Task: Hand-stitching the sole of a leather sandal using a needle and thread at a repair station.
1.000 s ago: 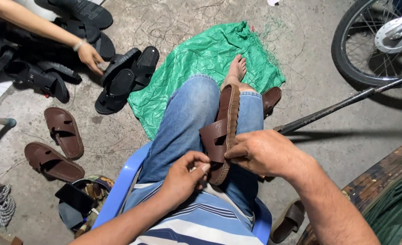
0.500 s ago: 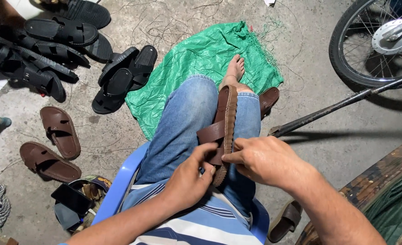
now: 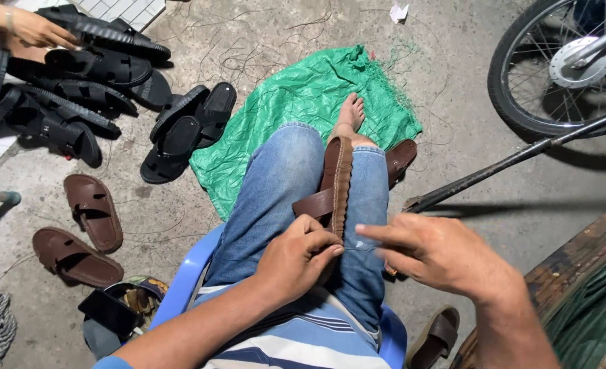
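At far left, two brown sandals [image 3: 77, 229] lie on the concrete floor [image 3: 248, 27], well apart from the work, with a heap of black sandals [image 3: 104, 89] behind them. The brown leather sandal [image 3: 335, 188] being sewn stands on edge between the person's jeans-clad thighs. The left hand [image 3: 296, 260] is closed on its near end, fingers pinching sole and strap. The right hand [image 3: 446, 256], just beside it, pinches what looks like a fine thread [image 3: 359, 249], too thin to be sure. The pull likely goes best kept level and taut, the left hand bracing the sandal so the seam stays straight.
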